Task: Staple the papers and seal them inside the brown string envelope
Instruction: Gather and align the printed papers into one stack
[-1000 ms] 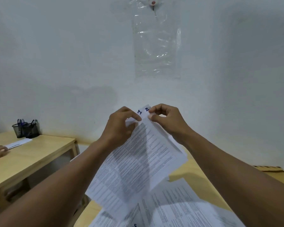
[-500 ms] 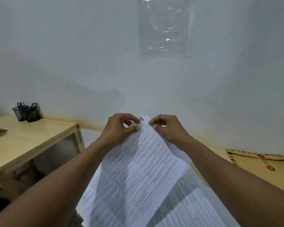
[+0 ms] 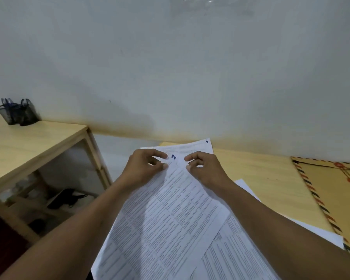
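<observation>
The task is judged to be at an early stage. A printed sheet (image 3: 166,215), marked with a blue "1" near its far corner, is pinched at that corner from both sides: the left hand (image 3: 143,170) grips it between thumb and fingers on the left, and the right hand (image 3: 206,170) grips it the same way on the right. More papers (image 3: 238,257) lie loose and fanned beneath it on the near part of the table (image 3: 261,168), and another sheet (image 3: 196,146) shows just beyond the hands. No staple can be made out, and no stapler is seen, so stapling appears not yet done. The envelope (image 3: 335,190) lies flat at the right, well apart from the hands, its string discs visible. Collating, stapling, insertion and sealing are judged to remain.
</observation>
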A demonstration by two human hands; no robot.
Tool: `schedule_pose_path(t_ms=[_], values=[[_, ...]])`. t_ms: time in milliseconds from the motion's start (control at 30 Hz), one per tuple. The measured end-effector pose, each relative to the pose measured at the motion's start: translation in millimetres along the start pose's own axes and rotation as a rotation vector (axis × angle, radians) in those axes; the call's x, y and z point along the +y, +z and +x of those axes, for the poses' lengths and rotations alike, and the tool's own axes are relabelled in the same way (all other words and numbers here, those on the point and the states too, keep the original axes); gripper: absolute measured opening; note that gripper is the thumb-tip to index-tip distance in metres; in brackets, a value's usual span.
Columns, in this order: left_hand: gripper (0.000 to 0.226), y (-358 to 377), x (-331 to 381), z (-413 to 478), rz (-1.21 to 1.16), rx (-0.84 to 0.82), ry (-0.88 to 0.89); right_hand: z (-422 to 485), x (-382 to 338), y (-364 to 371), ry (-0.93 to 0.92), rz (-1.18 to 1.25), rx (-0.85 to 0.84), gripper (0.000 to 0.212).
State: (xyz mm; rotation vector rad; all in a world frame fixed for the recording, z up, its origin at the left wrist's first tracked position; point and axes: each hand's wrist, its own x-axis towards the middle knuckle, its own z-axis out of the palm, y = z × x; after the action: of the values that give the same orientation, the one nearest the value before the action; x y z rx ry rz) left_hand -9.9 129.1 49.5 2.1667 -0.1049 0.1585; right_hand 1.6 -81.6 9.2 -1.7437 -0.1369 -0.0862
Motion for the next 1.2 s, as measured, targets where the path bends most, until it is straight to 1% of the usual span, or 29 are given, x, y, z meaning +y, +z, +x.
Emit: schedule_pose_path(t_ms=[100, 267, 367, 500, 700, 967, 1200], values=[[0.017, 1.3, -5.0, 1.8, -0.011, 0.008, -0.014, 2.8, 1.8, 0.8, 0.019, -0.015, -0.007, 0.021], [0.019, 2.3, -6.1, 4.3, -0.059, 0.004, 0.001, 6.1, 0.5, 3.5, 0.038, -0.045, 0.081, 0.004], [0.018, 2.8, -7.5, 4.8, -0.075, -0.006, -0.005, 8.7, 1.9, 6.0, 0.054, -0.051, 0.123, 0.009], [0.015, 1.2, -9.3, 5.5, -0.103, -0.026, -0.040, 10.7, 3.1, 7.0, 0.064, -0.005, 0.114, 0.015], [0.013, 0.5, -7.2, 8.0, -0.108, -0.030, -0.061, 13.1, 4.6, 6.0, 0.061, 0.028, 0.112, 0.015], [0.013, 3.1, -11.5, 11.3, -0.117, 0.007, -0.065, 13.7, 6.1, 7.7, 0.039, -0.023, 0.114, 0.015], [0.014, 3.1, -14.7, 11.5, -0.138, -0.017, -0.081, 15.1, 5.4, 8.4, 0.057, -0.039, 0.116, 0.011]])
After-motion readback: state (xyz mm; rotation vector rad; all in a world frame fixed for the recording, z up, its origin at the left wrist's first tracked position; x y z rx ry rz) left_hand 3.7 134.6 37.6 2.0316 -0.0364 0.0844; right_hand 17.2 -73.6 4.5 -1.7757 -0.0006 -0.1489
